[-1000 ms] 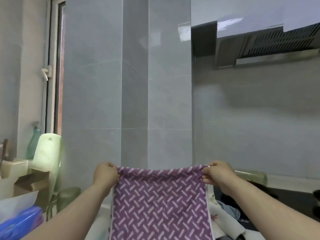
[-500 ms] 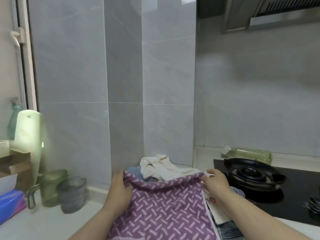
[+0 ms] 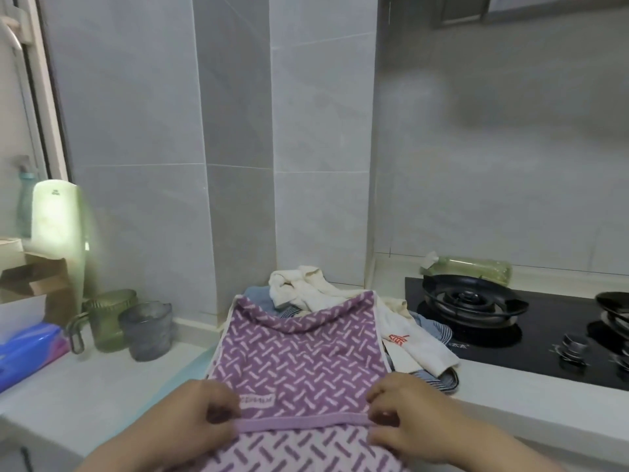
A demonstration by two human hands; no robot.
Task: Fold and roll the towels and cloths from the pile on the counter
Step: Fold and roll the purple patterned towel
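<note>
The left hand (image 3: pixel 200 420) and right hand (image 3: pixel 408 420) each pinch one end of the purple towel's (image 3: pixel 299 352) near hem. This probably keeps the edge between them taut and level for a clean fold. Beyond the grip the towel lies spread on the counter (image 3: pixel 102 379), its far end draped over the pile of cloths (image 3: pixel 316 287). Nearer than the grip, its paler underside shows.

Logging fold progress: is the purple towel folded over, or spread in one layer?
Folded over: on the purple towel, left hand and right hand pinch a hemmed edge lying across its paler reverse side.
</note>
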